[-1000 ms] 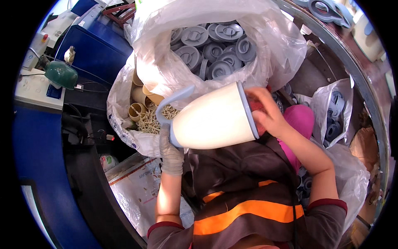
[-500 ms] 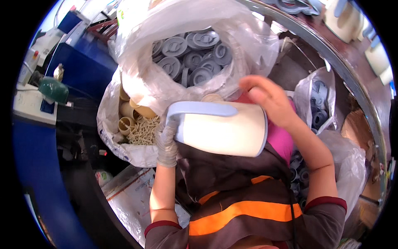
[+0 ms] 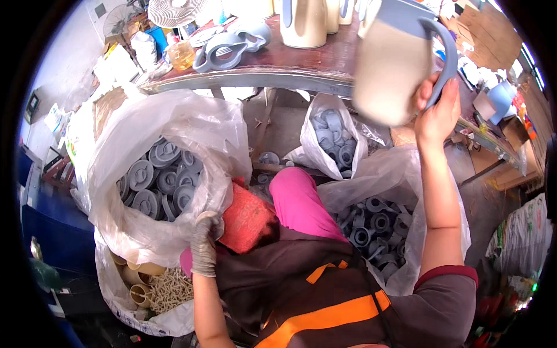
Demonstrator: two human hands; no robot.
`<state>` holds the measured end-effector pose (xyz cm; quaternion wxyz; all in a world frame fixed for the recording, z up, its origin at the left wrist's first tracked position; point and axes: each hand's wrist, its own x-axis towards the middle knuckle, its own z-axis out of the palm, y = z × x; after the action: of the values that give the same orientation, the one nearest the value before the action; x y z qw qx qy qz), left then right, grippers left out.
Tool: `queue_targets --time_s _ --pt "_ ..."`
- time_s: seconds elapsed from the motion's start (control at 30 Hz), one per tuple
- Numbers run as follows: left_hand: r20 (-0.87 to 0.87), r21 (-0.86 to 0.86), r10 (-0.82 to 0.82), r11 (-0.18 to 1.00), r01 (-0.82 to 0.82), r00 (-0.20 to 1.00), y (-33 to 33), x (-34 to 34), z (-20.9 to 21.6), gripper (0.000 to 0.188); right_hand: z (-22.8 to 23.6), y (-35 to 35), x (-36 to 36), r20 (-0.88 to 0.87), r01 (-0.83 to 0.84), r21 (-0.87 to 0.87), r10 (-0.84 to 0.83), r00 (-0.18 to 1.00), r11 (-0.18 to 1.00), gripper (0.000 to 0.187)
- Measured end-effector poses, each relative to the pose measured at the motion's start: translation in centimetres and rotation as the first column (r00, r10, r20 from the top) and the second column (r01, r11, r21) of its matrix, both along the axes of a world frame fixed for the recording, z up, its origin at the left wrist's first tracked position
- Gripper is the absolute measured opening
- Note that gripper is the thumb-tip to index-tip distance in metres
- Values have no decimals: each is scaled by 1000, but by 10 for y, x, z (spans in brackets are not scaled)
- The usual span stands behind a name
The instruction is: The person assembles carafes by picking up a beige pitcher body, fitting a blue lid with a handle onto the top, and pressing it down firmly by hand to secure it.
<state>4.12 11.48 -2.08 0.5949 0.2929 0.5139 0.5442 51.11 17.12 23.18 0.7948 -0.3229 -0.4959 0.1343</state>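
Observation:
At the upper right my bare right hand (image 3: 439,113) is closed around the grey-blue handle of a cream jug (image 3: 390,72). The jug is held up over the table's front edge, slightly blurred, its grey-blue collar at the top. My left hand (image 3: 206,240), in a pale glove, is low beside a red cloth-like pad (image 3: 246,219) and the rim of a large plastic bag (image 3: 226,136). Its fingers look curled in, and whatever they may hold is hidden. Grey round lids (image 3: 165,180) fill that bag.
The dark red table (image 3: 272,64) bears grey ring-shaped parts (image 3: 223,53), a cream jug (image 3: 304,26) and a fan (image 3: 174,10). Below it hangs a small bag of grey parts (image 3: 333,139). Dark ring parts (image 3: 380,229) lie in a bag at right. Another sack holds beige pegs (image 3: 171,290).
The jug has gone from in front of my body to up over the table edge, now in my right hand. My left hand has let go of it. The view has swung toward the table.

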Motion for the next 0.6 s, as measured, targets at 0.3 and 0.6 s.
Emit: queue_targets --time_s 0.3,0.6 --pt "75 -228 -34 972 50 997 -36 16 -31 24 -26 120 190 513 775 -180 -615 599 605 37" --pt "170 -218 106 974 -68 980 -48 -9 -48 23 -130 79 -39 595 191 -267 6 804 945 21"
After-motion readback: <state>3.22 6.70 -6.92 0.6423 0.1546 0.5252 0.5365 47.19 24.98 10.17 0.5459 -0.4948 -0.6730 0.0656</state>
